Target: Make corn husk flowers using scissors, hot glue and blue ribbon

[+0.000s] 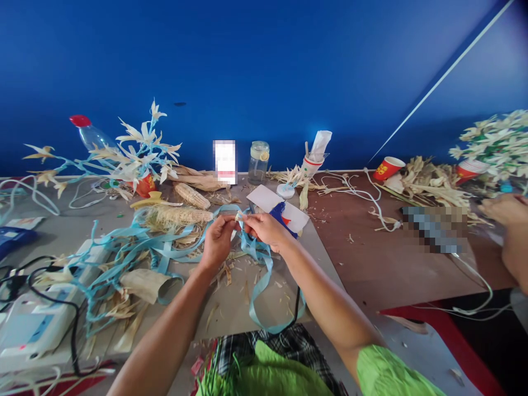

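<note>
Blue ribbon (259,252) pinched in right hand (264,228); left hand (218,236) pinches pale piece (238,216), mostly hidden

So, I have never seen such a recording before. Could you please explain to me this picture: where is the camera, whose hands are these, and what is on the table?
There is no machine here. A person wears a camera on the head, looking forward and down, so the left hand and right hand in the middle are the wearer's own. Their fingertips meet at a small pale piece, too small to identify; light blue ribbon hangs below. On the table lie corn cobs, dry husks and what looks like a blue glue gun. Farther back are pale flowers above a red cup, and a clear jar. The hand at the far right belongs to another person.
</note>
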Demonstrator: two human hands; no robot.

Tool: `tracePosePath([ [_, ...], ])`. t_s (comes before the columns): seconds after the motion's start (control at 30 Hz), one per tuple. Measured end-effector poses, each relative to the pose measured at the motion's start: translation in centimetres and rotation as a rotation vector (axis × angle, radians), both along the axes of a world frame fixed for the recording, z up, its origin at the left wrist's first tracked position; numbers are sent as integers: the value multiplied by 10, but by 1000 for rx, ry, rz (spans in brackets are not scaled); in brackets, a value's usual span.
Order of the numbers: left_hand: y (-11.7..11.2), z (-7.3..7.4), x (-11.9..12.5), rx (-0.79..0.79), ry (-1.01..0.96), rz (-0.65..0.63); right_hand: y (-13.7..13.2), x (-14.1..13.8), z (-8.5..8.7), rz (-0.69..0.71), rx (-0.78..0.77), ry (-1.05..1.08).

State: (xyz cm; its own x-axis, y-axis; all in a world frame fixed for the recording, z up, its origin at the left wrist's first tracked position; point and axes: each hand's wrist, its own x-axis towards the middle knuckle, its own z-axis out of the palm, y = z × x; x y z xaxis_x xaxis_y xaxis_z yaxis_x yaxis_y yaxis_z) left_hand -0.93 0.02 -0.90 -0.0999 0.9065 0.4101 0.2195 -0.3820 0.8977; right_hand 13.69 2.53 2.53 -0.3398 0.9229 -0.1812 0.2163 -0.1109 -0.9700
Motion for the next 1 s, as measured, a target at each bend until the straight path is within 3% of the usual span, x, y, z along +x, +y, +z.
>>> tracePosePath([
  [0.17,1,-4,6,-85,-244,-29,5,-2,-12,21,100,-87],
  [0.4,1,5,11,-198,-754,-243,9,-5,-20,13,178,-149],
  [0.7,3,9,4,-217,-924,-363,9,-5,-21,-46,133,-148],
  [0.87,5,17,-5,-233,-987,-357,9,2,-12,-134,-17,26],
  [1.0,5,15,-6,-272,-972,-374,9,5,-3,-96,-32,158],
])
